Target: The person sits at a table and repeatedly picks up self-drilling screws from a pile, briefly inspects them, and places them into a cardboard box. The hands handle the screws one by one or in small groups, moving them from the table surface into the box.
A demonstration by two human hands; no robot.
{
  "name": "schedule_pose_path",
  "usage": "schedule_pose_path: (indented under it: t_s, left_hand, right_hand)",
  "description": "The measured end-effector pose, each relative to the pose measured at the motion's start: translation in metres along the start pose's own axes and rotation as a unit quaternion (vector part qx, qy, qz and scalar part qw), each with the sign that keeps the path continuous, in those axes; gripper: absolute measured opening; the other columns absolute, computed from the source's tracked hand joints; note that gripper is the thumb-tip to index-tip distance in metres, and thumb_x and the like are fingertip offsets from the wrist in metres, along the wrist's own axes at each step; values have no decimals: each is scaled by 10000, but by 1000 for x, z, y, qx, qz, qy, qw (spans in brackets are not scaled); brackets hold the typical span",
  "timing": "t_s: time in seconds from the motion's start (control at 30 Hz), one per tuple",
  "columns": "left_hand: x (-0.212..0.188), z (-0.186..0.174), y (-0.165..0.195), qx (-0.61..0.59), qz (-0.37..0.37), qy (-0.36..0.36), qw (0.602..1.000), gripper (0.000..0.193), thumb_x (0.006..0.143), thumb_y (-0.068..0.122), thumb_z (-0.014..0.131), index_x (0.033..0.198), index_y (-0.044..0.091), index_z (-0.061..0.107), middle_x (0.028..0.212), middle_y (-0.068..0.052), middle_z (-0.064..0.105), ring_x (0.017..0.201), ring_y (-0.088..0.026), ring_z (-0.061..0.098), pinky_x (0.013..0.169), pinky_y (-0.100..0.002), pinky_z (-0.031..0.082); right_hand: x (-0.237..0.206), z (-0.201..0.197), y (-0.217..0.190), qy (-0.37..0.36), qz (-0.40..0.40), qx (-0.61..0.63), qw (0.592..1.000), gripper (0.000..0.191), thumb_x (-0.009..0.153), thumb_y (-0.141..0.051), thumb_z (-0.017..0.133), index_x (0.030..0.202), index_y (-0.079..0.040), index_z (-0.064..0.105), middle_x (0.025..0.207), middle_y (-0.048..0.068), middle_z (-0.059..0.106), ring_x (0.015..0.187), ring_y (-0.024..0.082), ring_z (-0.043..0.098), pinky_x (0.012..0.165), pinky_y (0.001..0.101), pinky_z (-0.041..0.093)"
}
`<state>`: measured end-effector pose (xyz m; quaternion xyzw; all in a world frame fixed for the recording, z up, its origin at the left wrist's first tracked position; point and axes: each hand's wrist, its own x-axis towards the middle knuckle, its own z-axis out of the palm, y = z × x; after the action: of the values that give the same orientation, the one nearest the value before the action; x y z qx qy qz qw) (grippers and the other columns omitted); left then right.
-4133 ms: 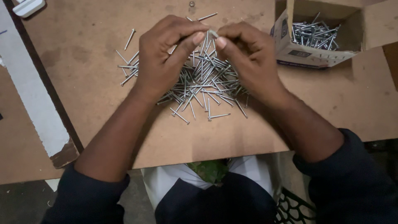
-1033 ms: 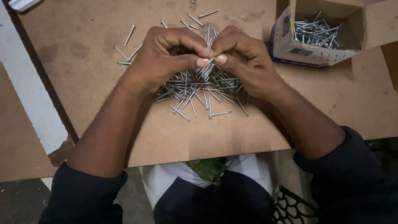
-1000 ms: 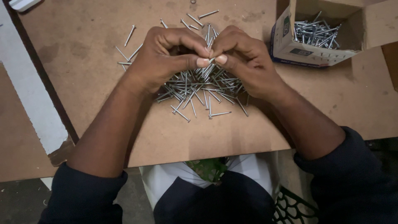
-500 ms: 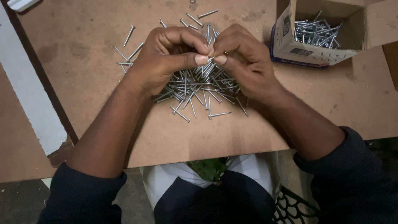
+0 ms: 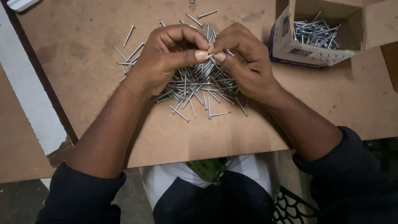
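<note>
Left hand (image 5: 166,58) and right hand (image 5: 244,62) pinch a small bunch of thin silver steel nails (image 5: 210,41) above the loose pile of silver nails (image 5: 199,87); best keep heads aligned, grip firm.

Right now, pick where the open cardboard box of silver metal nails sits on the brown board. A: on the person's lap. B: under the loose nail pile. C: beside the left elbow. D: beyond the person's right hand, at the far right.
D: the open cardboard box of silver metal nails stands at the far right of the brown board, past the right hand.
</note>
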<state>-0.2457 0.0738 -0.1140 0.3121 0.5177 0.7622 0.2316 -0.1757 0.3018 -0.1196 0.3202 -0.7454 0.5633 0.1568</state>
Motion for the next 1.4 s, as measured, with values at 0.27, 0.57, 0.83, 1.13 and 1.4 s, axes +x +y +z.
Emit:
schedule_pose_path:
  t_s: [0.27, 0.57, 0.83, 1.13, 1.4]
  left_hand:
    - [-1, -2, 1, 32, 5, 19, 999, 121, 943, 34, 786, 1052, 25, 734, 1017, -46, 747, 955, -122, 709, 919, -280, 581]
    - [0, -1, -2, -2, 13, -5, 1000, 115, 995, 20, 740, 1102, 31, 699, 1089, -23, 699, 1015, -127, 693, 955, -309, 603]
    - [4, 0, -1, 47, -8, 56, 997, 103, 1028, 63, 663, 1123, 38, 694, 1007, -20, 721, 921, -102, 698, 848, -265, 601]
    - [1, 4, 0, 159, 90, 58, 981, 175, 1028, 90, 779, 1132, -1, 672, 1029, -19, 686, 864, -58, 645, 732, -225, 557]
    - [1, 5, -1, 203, 91, 85, 971, 159, 1044, 151, 748, 1065, -3, 713, 969, -2, 711, 860, -51, 646, 723, -208, 538]
  right_hand:
    - [1, 1, 2, 4, 16, 16, 1000, 67, 1118, -3, 626, 1183, -14, 638, 1137, 55, 581, 1064, 120, 570, 952, 258, 462]
    - [1, 0, 4, 4, 17, 26, 1000, 39, 1129, -16, 625, 1164, -1, 631, 1138, 46, 577, 1071, 113, 558, 969, 254, 456]
    - [0, 2, 4, 13, 25, 41, 999, 74, 1133, 1, 610, 1202, -13, 633, 1133, 43, 586, 1049, 98, 570, 961, 237, 461]
    - [1, 6, 2, 60, 62, 36, 996, 104, 1117, 21, 652, 1215, 22, 688, 1097, 49, 668, 997, 72, 622, 892, 218, 498]
    - [7, 8, -5, 73, 75, -62, 993, 122, 1066, -43, 725, 1176, 6, 722, 1018, 43, 725, 924, 66, 663, 826, 240, 537]
